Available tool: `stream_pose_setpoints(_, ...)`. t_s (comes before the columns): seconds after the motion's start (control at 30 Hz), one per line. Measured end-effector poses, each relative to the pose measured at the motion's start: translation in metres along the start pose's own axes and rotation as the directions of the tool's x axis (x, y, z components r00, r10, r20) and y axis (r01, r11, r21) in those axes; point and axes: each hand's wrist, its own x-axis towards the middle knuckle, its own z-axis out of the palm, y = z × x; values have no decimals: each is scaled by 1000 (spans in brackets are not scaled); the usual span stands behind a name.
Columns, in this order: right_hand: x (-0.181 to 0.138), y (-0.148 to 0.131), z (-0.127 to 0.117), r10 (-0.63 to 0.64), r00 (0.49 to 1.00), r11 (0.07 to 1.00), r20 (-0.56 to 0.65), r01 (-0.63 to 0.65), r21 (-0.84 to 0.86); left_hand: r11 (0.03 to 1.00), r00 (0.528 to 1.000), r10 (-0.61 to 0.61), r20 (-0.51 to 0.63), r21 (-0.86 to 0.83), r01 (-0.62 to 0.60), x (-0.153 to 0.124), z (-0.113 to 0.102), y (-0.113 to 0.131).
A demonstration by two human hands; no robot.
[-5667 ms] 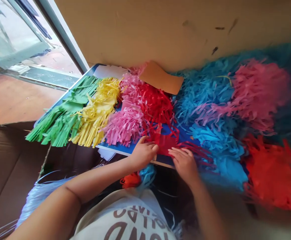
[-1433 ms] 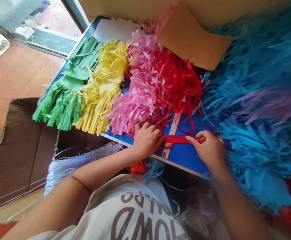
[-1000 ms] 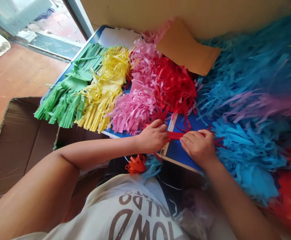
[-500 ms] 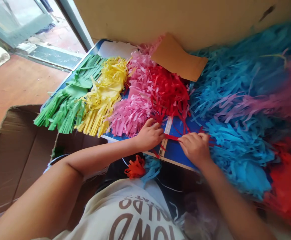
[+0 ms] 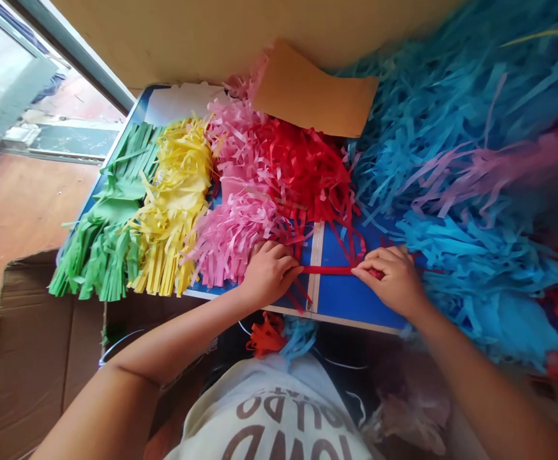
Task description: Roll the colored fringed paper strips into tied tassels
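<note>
My left hand (image 5: 269, 271) and my right hand (image 5: 391, 278) both pinch one narrow folded red paper strip (image 5: 327, 270), stretched flat between them on the blue board (image 5: 350, 300). The strip lies across the board's pale centre seam (image 5: 315, 262). Just beyond it a heap of red paper fringe (image 5: 308, 172) lies, with loose red strands trailing toward my fingers. Pink fringe (image 5: 233, 233) touches my left knuckles, and blue fringe (image 5: 456, 255) crowds my right hand.
Yellow fringe (image 5: 171, 204) and green fringe (image 5: 109, 236) cover the board's left part. A brown card (image 5: 315, 96) leans at the wall. An open cardboard box (image 5: 30, 370) sits at lower left. Orange and blue tufts (image 5: 276, 332) lie in my lap.
My hands have drawn apart along the red strip, so more of it shows between them. The view has shifted slightly left and closer.
</note>
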Motion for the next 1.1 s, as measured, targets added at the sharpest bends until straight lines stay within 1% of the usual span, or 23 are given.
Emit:
stream_pose_setpoints(0.17, 2, -3, 0, 36, 999, 999, 25, -35, -9, 1000, 1000, -8, 2, 30, 8, 1, 3, -2)
stream_pose_setpoints(0.3, 3, -5, 1, 52, 998, 998, 29, -51, -37, 998, 997, -43, 64, 38, 41, 4, 1, -1)
stream_pose_setpoints(0.43, 5, -6, 2, 107, 993, 990, 53, -102, -93, 988, 986, -95, 134, 133, 77, 9, -3, 6)
stream_pose_setpoints(0.5, 6, -9, 1, 132, 989, 983, 68, -122, -136, 979, 984, -104, 144, 187, 76, 11, -5, 8)
stream_pose_setpoints(0.53, 6, -12, 0, 123, 990, 980, 64, -111, -167, 978, 987, -85, 134, 203, 57, 12, -5, 9)
stream_pose_setpoints(0.57, 7, -15, -2, 88, 995, 977, 54, -76, -200, 977, 992, -38, 124, 212, 11, 13, -6, 9)
stream_pose_setpoints(0.6, 7, -18, -5, 23, 999, 973, 44, -12, -231, 975, 993, 38, 112, 215, -61, 13, -6, 8)
stream_pose_setpoints(0.63, 7, -22, -7, -71, 997, 964, 43, 80, -253, 965, 986, 130, 105, 215, -150, 13, -7, 8)
stream_pose_setpoints(0.67, 7, -25, -9, -177, 983, 946, 55, 186, -264, 945, 968, 226, 108, 216, -245, 13, -8, 7)
stream_pose_setpoints(0.7, 7, -28, -10, -275, 958, 921, 76, 286, -265, 919, 943, 310, 118, 219, -329, 14, -9, 7)
stream_pose_setpoints(0.73, 7, -31, -10, -351, 931, 893, 98, 365, -263, 892, 920, 370, 130, 226, -390, 14, -9, 7)
stream_pose_setpoints(0.8, 8, -33, -9, -429, 893, 851, 135, 450, -272, 858, 892, 432, 131, 246, -452, 16, -10, 9)
stream_pose_setpoints(0.87, 11, -33, -5, -454, 878, 830, 155, 479, -284, 846, 886, 451, 106, 267, -462, 18, -8, 13)
stream_pose_setpoints(0.93, 13, -32, 0, -459, 878, 837, 136, 479, -265, 852, 900, 432, 68, 296, -431, 19, -4, 19)
stream_pose_setpoints(1.0, 15, -32, 4, -426, 901, 869, 83, 434, -238, 857, 913, 407, 27, 334, -392, 20, 0, 25)
stream_pose_setpoints(1.1, 16, -33, 5, -354, 935, 905, 22, 349, -242, 845, 912, 410, -15, 383, -373, 21, 5, 28)
